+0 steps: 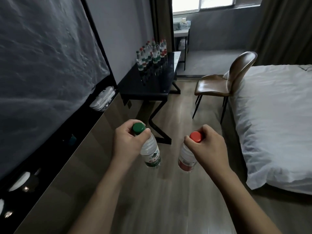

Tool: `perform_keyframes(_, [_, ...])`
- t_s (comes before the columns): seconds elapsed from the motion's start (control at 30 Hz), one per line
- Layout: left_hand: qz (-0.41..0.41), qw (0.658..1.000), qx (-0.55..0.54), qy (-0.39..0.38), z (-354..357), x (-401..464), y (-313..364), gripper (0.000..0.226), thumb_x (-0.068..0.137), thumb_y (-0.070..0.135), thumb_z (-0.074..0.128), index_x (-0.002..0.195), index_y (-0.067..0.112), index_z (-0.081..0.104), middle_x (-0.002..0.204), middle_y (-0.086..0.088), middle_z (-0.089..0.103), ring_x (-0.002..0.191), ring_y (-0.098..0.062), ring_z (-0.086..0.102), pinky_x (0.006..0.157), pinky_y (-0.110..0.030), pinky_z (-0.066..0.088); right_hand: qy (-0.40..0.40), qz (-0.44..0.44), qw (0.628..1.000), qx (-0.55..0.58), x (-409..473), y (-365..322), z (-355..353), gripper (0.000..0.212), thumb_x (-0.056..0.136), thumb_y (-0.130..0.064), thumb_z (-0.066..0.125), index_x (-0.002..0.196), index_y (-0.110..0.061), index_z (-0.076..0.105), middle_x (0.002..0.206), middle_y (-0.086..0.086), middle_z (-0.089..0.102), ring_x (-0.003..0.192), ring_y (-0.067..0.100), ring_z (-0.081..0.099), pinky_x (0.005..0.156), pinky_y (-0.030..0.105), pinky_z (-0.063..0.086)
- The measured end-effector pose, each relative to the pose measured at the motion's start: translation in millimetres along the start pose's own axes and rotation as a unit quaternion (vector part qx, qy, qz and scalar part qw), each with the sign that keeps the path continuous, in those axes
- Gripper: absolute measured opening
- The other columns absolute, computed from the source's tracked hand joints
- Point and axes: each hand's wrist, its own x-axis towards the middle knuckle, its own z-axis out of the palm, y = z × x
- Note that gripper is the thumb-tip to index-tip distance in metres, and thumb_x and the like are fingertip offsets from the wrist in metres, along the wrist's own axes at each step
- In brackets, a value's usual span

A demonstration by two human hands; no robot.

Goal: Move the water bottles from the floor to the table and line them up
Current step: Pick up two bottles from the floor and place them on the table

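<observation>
- Our left hand (pixel 129 141) curls its fingers and thumb round the neck of a green-capped water bottle (pixel 149 152), just under the green cap (pixel 138 128); the bottle hangs tilted, its green label lowest, above the wooden floor (pixel 162 196).
- Our right hand (pixel 206 146) grips the neck of a red-capped water bottle (pixel 186 157) in the same way, fingers wrapped below the red cap (pixel 196 136); its red label sits at the lower end, and it too is held off the floor.
- We hold the two bottles side by side, apart from each other, both forearms reaching forward from the bottom of the view.
- Ahead of us stands a black table (pixel 158 85) against the left wall, well apart from our hands.
- On its far end a cluster of water bottles (pixel 152 54) already stands upright in rows, some with green caps and some with red; we cannot count them exactly.
- A brown chair (pixel 224 81) stands to the right of the table, its back near a bed with white bedding (pixel 273 115).
- A large dark panel (pixel 47 68) runs along the wall on our left.
- A window (pixel 200 4) shows at the far end of the room.
</observation>
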Motion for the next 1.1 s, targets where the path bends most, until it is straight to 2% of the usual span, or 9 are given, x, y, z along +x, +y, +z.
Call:
perform_keyframes(0.17, [0.011, 1.000, 0.005, -0.028, 55, 63, -5, 0.007, 0.069, 0.021, 0.073, 0.073, 0.022, 0.068, 0.064, 0.010, 0.063, 0.061, -0.002, 0.058, 0.057, -0.016, 0.048, 0.019, 0.016, 1.000, 0.004, 73, 29, 2, 0.030, 0.071, -0.039, 0.071, 0.065, -0.024, 0.046, 0.057, -0.006, 0.050, 0.053, 0.010, 0.050, 0.049, 0.025, 0.037])
perform_keyframes(0.33, [0.001, 0.999, 0.004, -0.045, 113, 131, -31, 0.008, 0.067, 0.020, 0.073, 0.073, 0.018, 0.068, 0.063, 0.008, 0.062, 0.061, -0.005, 0.058, 0.058, -0.021, 0.049, 0.018, 0.035, 0.999, -0.015, 153, 59, 27, 0.029, 0.066, -0.041, 0.068, 0.063, -0.022, 0.045, 0.056, -0.006, 0.052, 0.054, 0.010, 0.051, 0.048, 0.025, 0.035])
perform_keyframes(0.53, [-0.014, 0.999, -0.001, -0.046, 179, 241, -64, 0.009, 0.067, 0.020, 0.074, 0.072, 0.022, 0.068, 0.067, 0.006, 0.065, 0.066, -0.009, 0.061, 0.065, -0.034, 0.052, 0.001, 0.023, 0.999, -0.027, 278, 76, 60, 0.030, 0.065, -0.045, 0.067, 0.063, -0.026, 0.043, 0.057, -0.009, 0.051, 0.052, 0.005, 0.049, 0.047, 0.020, 0.031])
perform_keyframes(0.7, [0.028, 0.999, 0.012, -0.035, 206, 341, -65, 0.010, 0.068, 0.020, 0.075, 0.073, 0.025, 0.067, 0.069, 0.007, 0.065, 0.063, -0.003, 0.060, 0.058, -0.017, 0.049, -0.001, -0.005, 1.000, -0.021, 377, 66, 81, 0.027, 0.068, -0.045, 0.069, 0.067, -0.029, 0.047, 0.061, -0.009, 0.054, 0.056, 0.004, 0.053, 0.051, 0.019, 0.034])
perform_keyframes(0.83, [0.037, 0.998, 0.028, -0.035, 219, 394, -71, 0.011, 0.069, 0.024, 0.075, 0.076, 0.028, 0.067, 0.072, 0.006, 0.066, 0.067, -0.011, 0.063, 0.060, -0.021, 0.052, -0.002, -0.012, 1.000, -0.022, 436, 65, 96, 0.027, 0.069, -0.043, 0.072, 0.068, -0.029, 0.049, 0.061, -0.009, 0.055, 0.057, 0.002, 0.053, 0.050, 0.016, 0.033])
perform_keyframes(1.0, [0.007, 1.000, 0.016, -0.021, 243, 445, -96, 0.010, 0.068, 0.025, 0.075, 0.075, 0.027, 0.067, 0.069, 0.005, 0.067, 0.063, -0.005, 0.063, 0.059, -0.019, 0.052, -0.023, 0.000, 0.999, -0.026, 504, 77, 128, 0.026, 0.066, -0.040, 0.071, 0.068, -0.024, 0.051, 0.061, -0.007, 0.057, 0.058, 0.006, 0.055, 0.050, 0.021, 0.038])
perform_keyframes(1.1, [-0.017, 0.999, 0.032, -0.026, 265, 470, -115, 0.009, 0.068, 0.025, 0.074, 0.072, 0.026, 0.067, 0.066, 0.003, 0.066, 0.062, -0.008, 0.063, 0.058, -0.024, 0.053, -0.043, 0.011, 0.999, -0.032, 542, 95, 150, 0.026, 0.065, -0.041, 0.069, 0.065, -0.023, 0.051, 0.059, -0.007, 0.056, 0.056, 0.006, 0.054, 0.049, 0.022, 0.036])
